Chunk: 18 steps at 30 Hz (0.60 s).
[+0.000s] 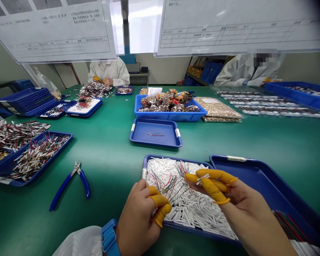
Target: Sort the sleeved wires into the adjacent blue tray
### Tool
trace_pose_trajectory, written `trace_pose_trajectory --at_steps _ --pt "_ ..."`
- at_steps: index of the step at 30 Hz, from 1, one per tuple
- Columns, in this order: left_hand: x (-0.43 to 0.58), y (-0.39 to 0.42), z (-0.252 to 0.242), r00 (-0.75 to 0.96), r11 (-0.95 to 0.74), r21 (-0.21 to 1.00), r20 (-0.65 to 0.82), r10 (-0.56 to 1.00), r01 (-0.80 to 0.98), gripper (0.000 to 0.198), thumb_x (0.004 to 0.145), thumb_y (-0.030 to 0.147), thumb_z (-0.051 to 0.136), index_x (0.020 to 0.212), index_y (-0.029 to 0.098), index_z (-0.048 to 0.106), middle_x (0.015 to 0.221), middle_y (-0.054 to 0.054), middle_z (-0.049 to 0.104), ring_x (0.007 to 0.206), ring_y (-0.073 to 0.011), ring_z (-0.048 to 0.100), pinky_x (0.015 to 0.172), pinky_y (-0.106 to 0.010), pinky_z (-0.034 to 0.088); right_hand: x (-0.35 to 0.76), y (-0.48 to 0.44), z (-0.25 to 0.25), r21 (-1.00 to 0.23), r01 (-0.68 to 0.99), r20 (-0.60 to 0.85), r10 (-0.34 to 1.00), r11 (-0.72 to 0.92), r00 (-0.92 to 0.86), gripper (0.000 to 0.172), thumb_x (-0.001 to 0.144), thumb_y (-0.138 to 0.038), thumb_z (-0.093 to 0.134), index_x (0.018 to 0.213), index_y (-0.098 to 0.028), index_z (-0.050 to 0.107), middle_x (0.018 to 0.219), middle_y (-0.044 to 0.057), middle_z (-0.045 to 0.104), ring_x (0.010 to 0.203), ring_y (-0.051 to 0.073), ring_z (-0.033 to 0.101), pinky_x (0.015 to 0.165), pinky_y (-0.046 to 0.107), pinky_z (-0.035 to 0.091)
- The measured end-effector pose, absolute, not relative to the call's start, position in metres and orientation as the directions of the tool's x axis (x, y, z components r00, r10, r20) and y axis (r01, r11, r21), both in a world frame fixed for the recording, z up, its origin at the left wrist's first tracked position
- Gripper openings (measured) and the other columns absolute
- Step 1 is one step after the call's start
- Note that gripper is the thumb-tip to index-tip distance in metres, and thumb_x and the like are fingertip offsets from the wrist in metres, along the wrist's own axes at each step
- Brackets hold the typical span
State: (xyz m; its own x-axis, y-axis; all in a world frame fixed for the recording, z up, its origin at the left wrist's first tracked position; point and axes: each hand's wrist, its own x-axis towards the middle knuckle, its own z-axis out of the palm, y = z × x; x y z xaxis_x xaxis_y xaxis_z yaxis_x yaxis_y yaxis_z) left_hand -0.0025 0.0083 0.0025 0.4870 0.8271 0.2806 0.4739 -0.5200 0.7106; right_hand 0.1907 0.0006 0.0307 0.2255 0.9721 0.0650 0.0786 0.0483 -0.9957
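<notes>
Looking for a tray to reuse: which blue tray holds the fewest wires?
The blue tray at mid-table: only a few thin wires lie at its centre, while the other trays hold heaps of wires.

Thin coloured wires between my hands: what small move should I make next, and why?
Probably ease the thin coloured wires apart gently: they look crossed and loosely bunched between the left hand and right hand, whose yellow finger cots pinch white-tipped ends above the blue tray.

This is a wire-assembly workshop in a factory: a long green workbench carries blue trays of cut wires, and co-workers in white smocks sit beneath hanging instruction sheets.
</notes>
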Motion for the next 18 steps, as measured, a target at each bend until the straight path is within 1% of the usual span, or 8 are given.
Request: trace_pose_trajectory --at_steps 3,6,9,12,15,18 --pt "-0.0024 0.0079 0.0021 0.514 -0.535 0.705 0.277 0.812 0.465 0.015 0.086 0.011 0.055 0.082 0.017 0.067 0.078 -0.007 0.066 0.076 -0.0226 0.049 0.065 -0.036 0.04 0.1871 0.0 0.03 -0.998 0.041 0.062 0.973 0.055 0.223 0.026 0.07 -0.045 0.076 0.084 -0.024 0.07 0.086 0.007 0.079 0.082 0.027 0.074 0.077 0.037 0.06" --pt "-0.0022 0.0078 0.0011 0.521 -0.542 0.701 0.279 0.806 0.463 0.014 0.086 0.01 0.055 0.082 0.017 0.067 0.078 -0.007 0.066 0.076 -0.0225 0.049 0.065 -0.036 0.04 0.184 -0.0012 0.0289 -0.998 0.024 0.066 0.975 0.063 0.212 0.025 0.071 -0.045 0.075 0.082 -0.023 0.069 0.081 0.006 0.079 0.077 0.026 0.075 0.075 0.036 0.061" --pt "-0.0023 0.0071 0.0008 0.521 -0.549 0.697 0.288 0.803 0.461 0.014 0.086 0.01 0.055 0.082 0.017 0.067 0.077 -0.007 0.066 0.075 -0.0222 0.049 0.064 -0.035 0.04 0.1843 -0.003 0.0277 -0.999 0.026 0.052 0.98 0.048 0.194 0.022 0.073 -0.043 0.073 0.085 -0.024 0.068 0.084 0.005 0.079 0.08 0.024 0.075 0.077 0.035 0.061" --pt "-0.0023 0.0064 0.0013 0.524 -0.556 0.69 0.292 0.8 0.464 0.013 0.086 0.011 0.056 0.082 0.017 0.066 0.076 -0.007 0.066 0.074 -0.0219 0.049 0.064 -0.035 0.04 0.1861 -0.0044 0.0258 -0.999 0.044 0.023 0.985 0.016 0.172 0.023 0.076 -0.041 0.071 0.088 -0.023 0.066 0.088 0.007 0.078 0.082 0.025 0.074 0.079 0.037 0.06" --pt "-0.0022 0.0065 0.0015 0.53 -0.557 0.685 0.286 0.798 0.47 0.013 0.087 0.013 0.055 0.081 0.018 0.066 0.076 -0.006 0.066 0.075 -0.0217 0.049 0.065 -0.036 0.04 0.1865 -0.0041 0.0242 -0.999 0.047 0.006 0.988 -0.002 0.158 0.026 0.074 -0.043 0.072 0.089 -0.023 0.066 0.085 0.008 0.078 0.08 0.026 0.074 0.078 0.039 0.06" --pt "-0.0019 0.007 0.0012 0.537 -0.561 0.676 0.281 0.796 0.478 0.013 0.087 0.014 0.055 0.081 0.018 0.067 0.076 -0.007 0.066 0.075 -0.0221 0.049 0.065 -0.036 0.04 0.1847 -0.0021 0.025 -0.999 0.034 -0.006 0.986 -0.012 0.168 0.028 0.069 -0.044 0.076 0.084 -0.022 0.067 0.08 0.008 0.078 0.075 0.026 0.075 0.074 0.039 0.061"
